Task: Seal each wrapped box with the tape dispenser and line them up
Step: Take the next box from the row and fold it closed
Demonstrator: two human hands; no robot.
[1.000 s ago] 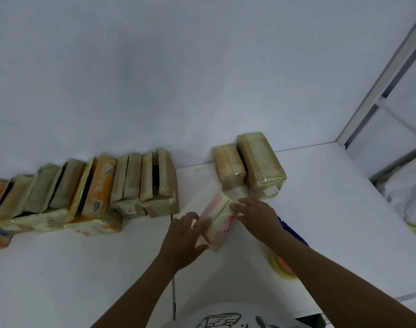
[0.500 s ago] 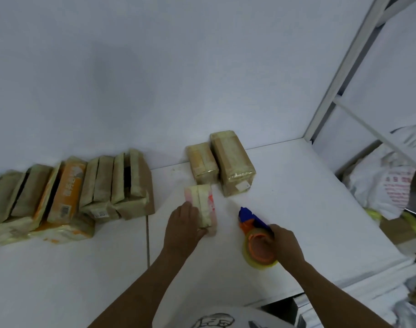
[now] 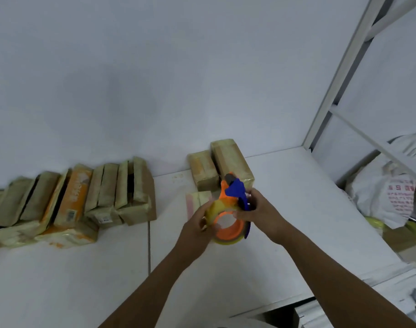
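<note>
From my remote view, both hands are up over the white table, sharing the orange and blue tape dispenser with its yellowish tape roll. My right hand is wrapped around the blue handle; my left hand curls around the roll's left edge. Just behind the dispenser, partly hidden, a pink and white wrapped box lies on the table. Further back, two tan taped boxes sit side by side against the wall. To the left, a row of tan and orange wrapped boxes leans along the wall.
</note>
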